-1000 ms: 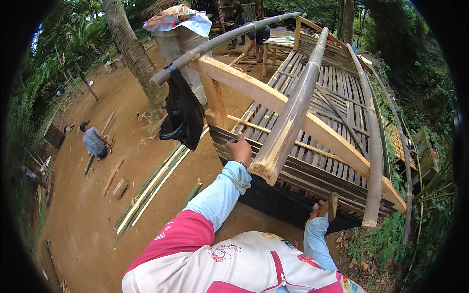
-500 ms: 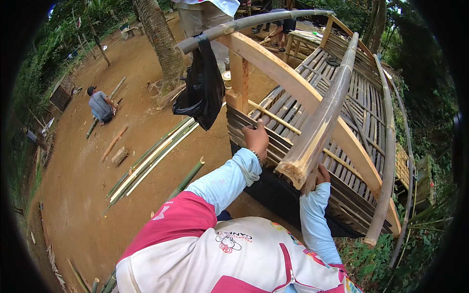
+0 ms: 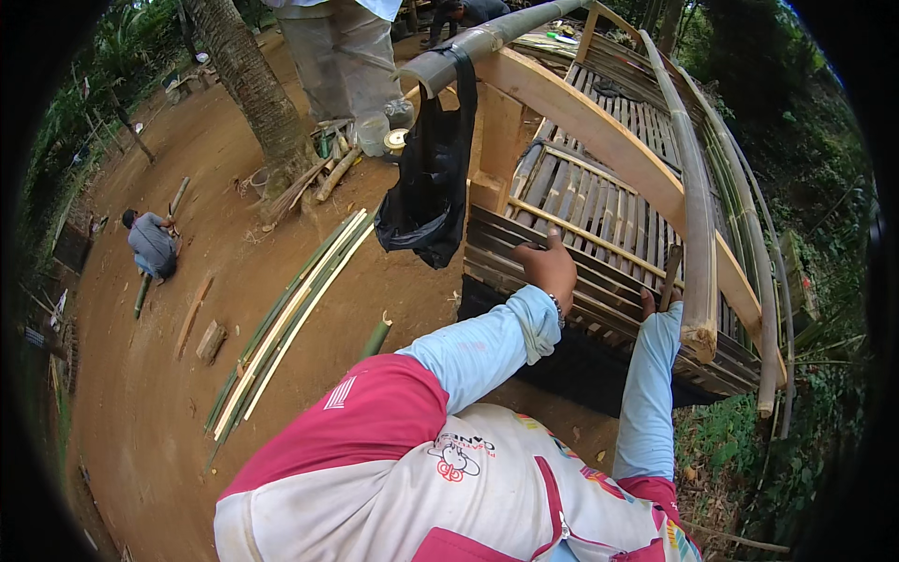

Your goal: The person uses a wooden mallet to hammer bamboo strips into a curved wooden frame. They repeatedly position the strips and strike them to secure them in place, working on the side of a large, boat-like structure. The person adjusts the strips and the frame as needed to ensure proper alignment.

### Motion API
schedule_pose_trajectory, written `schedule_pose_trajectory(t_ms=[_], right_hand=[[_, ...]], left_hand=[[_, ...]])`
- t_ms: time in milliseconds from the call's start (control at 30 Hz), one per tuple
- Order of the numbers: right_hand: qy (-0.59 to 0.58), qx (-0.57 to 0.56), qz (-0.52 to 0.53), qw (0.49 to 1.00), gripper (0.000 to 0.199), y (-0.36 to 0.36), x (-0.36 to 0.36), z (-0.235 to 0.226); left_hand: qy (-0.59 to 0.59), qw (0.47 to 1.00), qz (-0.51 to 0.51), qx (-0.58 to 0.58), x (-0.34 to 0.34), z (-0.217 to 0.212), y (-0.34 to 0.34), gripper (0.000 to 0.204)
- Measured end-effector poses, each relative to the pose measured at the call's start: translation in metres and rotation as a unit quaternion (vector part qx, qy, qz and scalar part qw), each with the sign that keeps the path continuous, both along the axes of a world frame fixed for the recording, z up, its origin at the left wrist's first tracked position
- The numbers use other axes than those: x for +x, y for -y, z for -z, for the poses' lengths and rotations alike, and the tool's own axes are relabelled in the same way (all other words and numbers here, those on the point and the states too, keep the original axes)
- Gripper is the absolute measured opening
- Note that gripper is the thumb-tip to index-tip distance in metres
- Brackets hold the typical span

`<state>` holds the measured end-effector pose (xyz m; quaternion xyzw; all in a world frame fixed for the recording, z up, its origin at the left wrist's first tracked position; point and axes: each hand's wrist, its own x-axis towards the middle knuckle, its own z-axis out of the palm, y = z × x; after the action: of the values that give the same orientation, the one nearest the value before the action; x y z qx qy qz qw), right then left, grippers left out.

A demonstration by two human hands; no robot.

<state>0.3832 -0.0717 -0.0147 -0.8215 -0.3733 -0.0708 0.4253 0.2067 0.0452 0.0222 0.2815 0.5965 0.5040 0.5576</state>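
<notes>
Up close, the slatted bamboo platform (image 3: 599,215) fills the right side, a long bamboo pole (image 3: 688,178) lying across its curved wooden beam (image 3: 599,131). A black plastic bag (image 3: 426,187) hangs from the grey pole (image 3: 487,37) at its corner. The left hand (image 3: 548,267) rests fingers-down on the platform's edge slats. The right hand (image 3: 655,302) is closed around a dark tool handle (image 3: 670,276) beside the pole's cut end.

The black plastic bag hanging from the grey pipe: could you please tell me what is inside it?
The black plastic bag is opaque and hangs bunched from the grey pipe, bulging low down, so its contents are hidden. Only its crumpled outside shows.
</notes>
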Motion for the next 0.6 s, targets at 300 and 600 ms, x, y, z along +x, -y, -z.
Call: schedule_pose_trajectory(t_ms=[300,600], right_hand=[[-0.02,0.019,-0.003,1.0,0.041,0.001,-0.013,-0.02],[-0.005,0.019,-0.005,1.0,0.044,-0.002,-0.031,-0.032]], left_hand=[[-0.081,0.978,0.051,0.185,-0.095,0.046,-0.016,0.046],[-0.172,0.94,0.061,0.289,-0.135,0.051,-0.067,0.05]])
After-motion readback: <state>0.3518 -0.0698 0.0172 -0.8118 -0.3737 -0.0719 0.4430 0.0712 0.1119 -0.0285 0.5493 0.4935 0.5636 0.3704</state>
